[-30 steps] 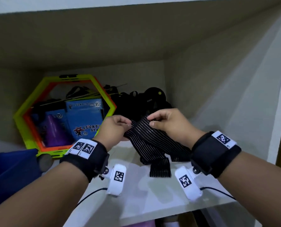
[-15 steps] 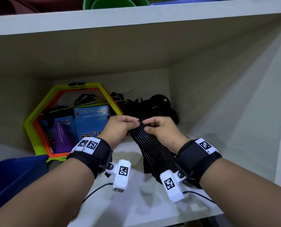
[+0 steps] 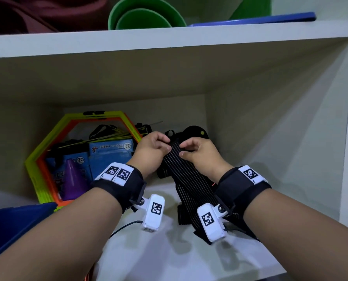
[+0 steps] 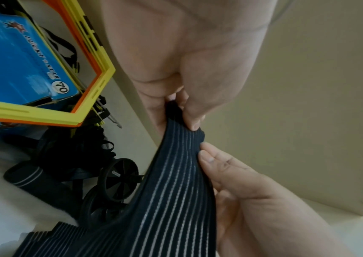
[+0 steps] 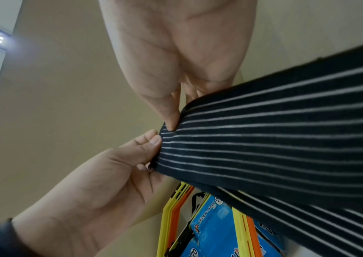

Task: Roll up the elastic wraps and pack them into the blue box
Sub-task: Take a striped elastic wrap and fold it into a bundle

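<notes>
Slippage is the likely risk: both the left hand (image 3: 153, 148) and right hand (image 3: 196, 152) pinch the top edge of the striped wrap (image 3: 186, 179), whose loose tail trails on the shelf (image 3: 189, 258), so the stretchy first turn could unroll.

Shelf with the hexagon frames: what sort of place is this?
Probably a sports-equipment storage cupboard: yellow-orange hexagon agility frames, a purple training cone, wheeled black exercise gear, and the elastic wrap being handled.

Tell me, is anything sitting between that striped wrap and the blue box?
Nothing visible does. Both hands pinch the striped wrap at its top end; the blue box sits low on the left, with only the left hand and its forearm between them.
</notes>
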